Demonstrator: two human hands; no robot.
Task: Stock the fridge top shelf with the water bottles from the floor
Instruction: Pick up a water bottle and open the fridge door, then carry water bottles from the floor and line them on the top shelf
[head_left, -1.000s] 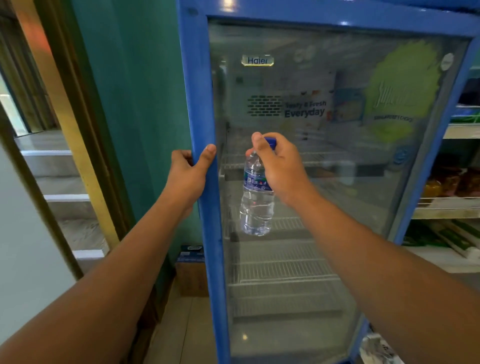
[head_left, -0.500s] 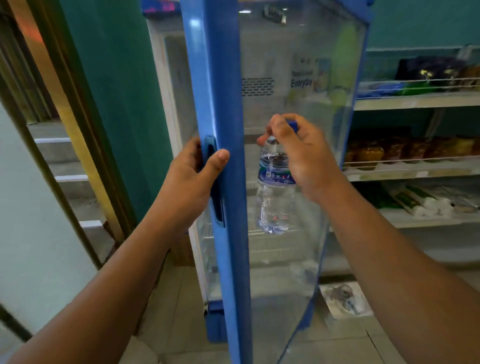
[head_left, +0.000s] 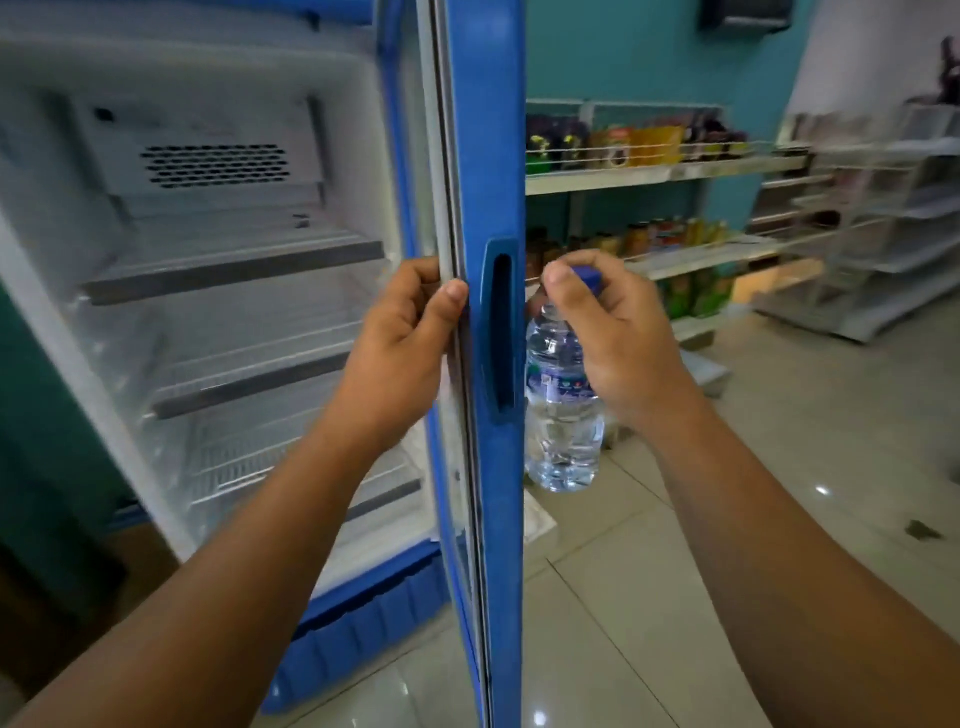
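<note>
The blue fridge door (head_left: 493, 156) stands wide open, seen edge-on in the middle of the head view. My left hand (head_left: 400, 343) grips the door's edge at handle height. To the right of the door my right hand (head_left: 618, 332) holds a clear water bottle (head_left: 563, 415) by its blue cap, and the bottle hangs upright. On the left lies the white fridge interior, where the top shelf (head_left: 234, 260) is bare, as are the wire shelves under it.
Shop shelving (head_left: 660, 171) with jars and packets lines the teal wall at the right. More white racks (head_left: 872, 249) stand at the far right. Pale tiled floor (head_left: 727, 467) spreads below. A vent panel (head_left: 213, 166) sits at the fridge's back.
The door has swung from shut to wide open, pulled by my left hand. The fridge interior is now exposed on the left. My right hand keeps the bottle, now on the door's right side.
</note>
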